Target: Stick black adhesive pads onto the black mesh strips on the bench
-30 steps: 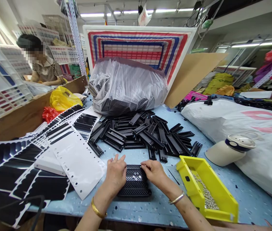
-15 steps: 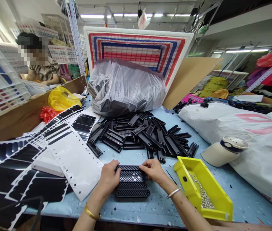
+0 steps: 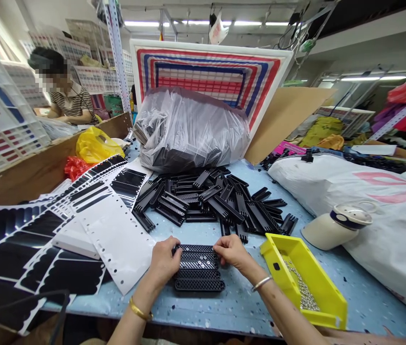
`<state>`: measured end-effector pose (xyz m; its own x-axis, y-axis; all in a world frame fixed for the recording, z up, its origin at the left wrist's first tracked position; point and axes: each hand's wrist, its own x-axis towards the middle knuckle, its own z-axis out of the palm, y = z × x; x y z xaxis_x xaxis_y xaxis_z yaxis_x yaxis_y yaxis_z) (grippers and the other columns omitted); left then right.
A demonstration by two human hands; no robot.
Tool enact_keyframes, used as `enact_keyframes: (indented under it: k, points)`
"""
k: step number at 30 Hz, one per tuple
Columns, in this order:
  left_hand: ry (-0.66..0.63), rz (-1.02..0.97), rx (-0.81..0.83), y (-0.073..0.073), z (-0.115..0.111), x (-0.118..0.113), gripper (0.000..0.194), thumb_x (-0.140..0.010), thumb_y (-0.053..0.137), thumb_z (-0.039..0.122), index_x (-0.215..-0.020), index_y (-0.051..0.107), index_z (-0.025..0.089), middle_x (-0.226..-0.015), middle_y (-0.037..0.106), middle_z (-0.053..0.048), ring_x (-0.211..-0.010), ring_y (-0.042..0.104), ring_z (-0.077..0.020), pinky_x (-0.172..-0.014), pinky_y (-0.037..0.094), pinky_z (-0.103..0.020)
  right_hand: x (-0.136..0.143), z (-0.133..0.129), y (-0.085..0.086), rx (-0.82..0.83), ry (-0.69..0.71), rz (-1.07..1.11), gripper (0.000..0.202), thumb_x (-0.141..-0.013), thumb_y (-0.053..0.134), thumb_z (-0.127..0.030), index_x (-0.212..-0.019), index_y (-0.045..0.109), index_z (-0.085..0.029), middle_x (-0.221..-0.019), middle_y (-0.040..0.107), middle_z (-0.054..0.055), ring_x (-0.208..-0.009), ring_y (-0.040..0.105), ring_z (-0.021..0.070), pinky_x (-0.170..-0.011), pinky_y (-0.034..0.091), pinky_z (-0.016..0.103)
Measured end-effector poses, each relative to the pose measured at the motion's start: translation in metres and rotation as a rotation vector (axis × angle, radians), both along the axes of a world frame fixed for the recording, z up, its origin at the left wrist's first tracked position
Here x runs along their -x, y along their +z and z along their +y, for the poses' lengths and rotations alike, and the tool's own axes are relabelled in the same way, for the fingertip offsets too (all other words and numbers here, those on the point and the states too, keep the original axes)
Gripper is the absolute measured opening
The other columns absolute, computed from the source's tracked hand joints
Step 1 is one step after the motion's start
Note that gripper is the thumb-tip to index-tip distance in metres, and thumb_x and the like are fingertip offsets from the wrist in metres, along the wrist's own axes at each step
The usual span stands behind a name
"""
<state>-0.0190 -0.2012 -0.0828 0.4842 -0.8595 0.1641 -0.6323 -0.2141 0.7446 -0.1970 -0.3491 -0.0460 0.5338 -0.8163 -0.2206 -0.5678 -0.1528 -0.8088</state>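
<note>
Several black perforated plastic strips (image 3: 198, 275) lie side by side in a row near the table's front edge. My left hand (image 3: 165, 258) is curled against their left end, its thumb and fingers gripping the upper strips. At the upper right corner, the thumb and forefinger of my right hand (image 3: 234, 253) are pinched together by the top strip; what is between them is hidden. Small shiny metal pieces (image 3: 203, 261) sit on the middle strips. To the right, a yellow bin (image 3: 320, 268) holds many small silvery metal parts (image 3: 307, 293).
Behind the hands spreads a pile of loose black strips (image 3: 220, 201), with a filled plastic bag (image 3: 196, 132) beyond. Black sticker sheets (image 3: 72, 273) cover the left side. A cream bottle (image 3: 328, 230) and a large white sack (image 3: 386, 191) are at right. Another person (image 3: 70, 103) sits far left.
The view has shifted slightly, moving the scene a little to the right. My right fingers have slid slightly right along the top strip. My left hand keeps its place at the left end.
</note>
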Motion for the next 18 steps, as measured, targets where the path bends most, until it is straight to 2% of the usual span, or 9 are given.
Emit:
enact_keyframes:
  k: [5, 10, 14, 18]
  points:
    - [0.046, 0.069, -0.007, 0.004, -0.005, 0.002, 0.028, -0.084, 0.055, 0.017, -0.108, 0.070, 0.014, -0.094, 0.076, -0.010, -0.094, 0.070, -0.0261, -0.086, 0.052, -0.038, 0.001, -0.002, -0.007, -0.002, 0.004, -0.024, 0.024, -0.067, 0.062, -0.034, -0.051, 0.058, -0.016, -0.042, 0.055, -0.002, -0.033, 0.052, 0.0110, -0.034, 0.033, 0.018]
    - [0.067, 0.066, 0.000, 0.005, -0.014, 0.010, 0.029, -0.078, 0.066, 0.020, -0.106, 0.071, 0.014, -0.114, 0.072, -0.014, -0.125, 0.055, -0.0319, -0.104, 0.044, -0.041, 0.000, -0.006, -0.012, 0.010, 0.013, -0.047, 0.022, -0.063, 0.062, -0.035, -0.052, 0.060, -0.016, -0.038, 0.053, -0.001, -0.032, 0.050, 0.0127, -0.034, 0.035, 0.021]
    - [0.080, 0.080, 0.000, 0.004, -0.018, 0.011, 0.030, -0.075, 0.067, 0.016, -0.105, 0.072, 0.016, -0.115, 0.072, -0.012, -0.126, 0.055, -0.0301, -0.106, 0.044, -0.040, 0.000, -0.007, -0.014, 0.019, 0.020, -0.068, 0.022, -0.062, 0.062, -0.035, -0.051, 0.059, -0.017, -0.039, 0.053, -0.001, -0.033, 0.049, 0.0128, -0.035, 0.034, 0.022]
    - [0.137, 0.125, -0.019, 0.004, -0.016, 0.002, 0.041, -0.070, 0.070, 0.012, -0.111, 0.070, 0.014, -0.130, 0.063, -0.015, -0.132, 0.050, -0.0289, -0.112, 0.038, -0.038, 0.001, -0.008, -0.015, 0.015, 0.026, -0.083, 0.023, -0.061, 0.062, -0.037, -0.051, 0.059, -0.017, -0.041, 0.054, -0.001, -0.034, 0.049, 0.0126, -0.036, 0.035, 0.023]
